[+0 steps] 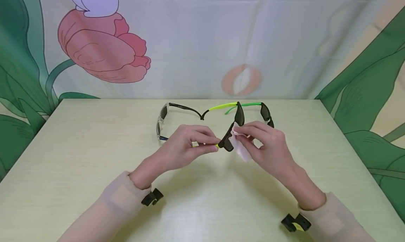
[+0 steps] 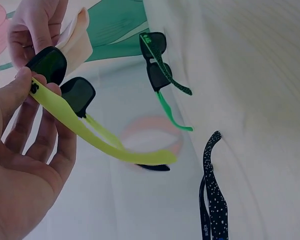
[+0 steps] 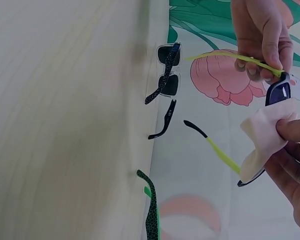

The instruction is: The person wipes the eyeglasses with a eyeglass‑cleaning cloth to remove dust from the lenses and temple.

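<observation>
**Close Work at the Centre of the Frame**

Left of centre, the left hand [image 1: 186, 142] is gripping the yellow-templed sunglasses [image 1: 239, 115] near one hinge, holding them tilted above the bench [image 1: 202, 214] at mid-frame. To the right, the fingers of the right hand [image 1: 268, 147] are pinching a pale pink cloth [image 1: 242, 152] against a dark lens. Farther back, clear-framed sunglasses [image 1: 164, 112] are resting centre-left, green-templed sunglasses [image 1: 265, 112] centre-right. A flower-print backdrop [image 1: 190, 41] is filling the upper frame.

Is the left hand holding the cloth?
No: the right hand pinches the cloth, while the left hand grips the yellow-armed sunglasses.
</observation>
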`<control>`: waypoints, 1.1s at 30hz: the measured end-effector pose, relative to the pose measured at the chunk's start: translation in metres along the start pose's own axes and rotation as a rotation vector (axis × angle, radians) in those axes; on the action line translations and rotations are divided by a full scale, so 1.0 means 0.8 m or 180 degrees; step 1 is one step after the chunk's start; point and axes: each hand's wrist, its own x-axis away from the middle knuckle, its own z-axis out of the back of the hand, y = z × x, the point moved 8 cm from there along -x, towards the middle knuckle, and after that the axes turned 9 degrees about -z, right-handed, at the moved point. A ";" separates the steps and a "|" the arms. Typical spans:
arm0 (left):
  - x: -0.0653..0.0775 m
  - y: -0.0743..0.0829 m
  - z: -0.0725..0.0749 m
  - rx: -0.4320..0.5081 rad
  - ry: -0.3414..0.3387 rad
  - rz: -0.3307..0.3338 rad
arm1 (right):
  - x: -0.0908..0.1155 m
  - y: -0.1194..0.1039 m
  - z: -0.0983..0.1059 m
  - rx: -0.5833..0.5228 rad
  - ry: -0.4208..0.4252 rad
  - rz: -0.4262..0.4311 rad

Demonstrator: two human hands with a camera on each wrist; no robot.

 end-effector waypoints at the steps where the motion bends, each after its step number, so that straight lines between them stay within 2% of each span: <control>1: 0.001 0.000 0.002 0.0001 0.0013 0.0009 | -0.001 0.001 0.001 0.0025 0.0007 -0.0008; 4: 0.002 0.000 0.007 0.0021 0.0057 0.0036 | -0.005 0.011 0.012 0.0105 0.0091 -0.0138; 8: 0.006 -0.001 0.014 0.0094 0.0137 0.0092 | -0.012 0.030 0.031 0.0173 0.0267 -0.0449; 11: 0.009 0.001 0.020 0.0149 0.0192 0.0112 | -0.016 0.038 0.035 0.0173 0.0304 -0.0567; 16: 0.009 0.004 0.024 0.0245 0.0190 0.0058 | -0.016 0.037 0.029 0.0104 0.0266 -0.0504; 20: 0.007 0.009 0.022 0.0318 0.0101 -0.0055 | -0.015 0.034 0.023 -0.0005 0.0300 -0.0421; 24: 0.006 0.012 0.019 0.0339 0.0012 -0.0168 | -0.014 0.033 0.022 0.0031 0.0318 -0.0400; 33: 0.008 0.013 0.016 0.0351 -0.0075 -0.0249 | -0.010 0.043 0.029 0.0238 0.0291 -0.0560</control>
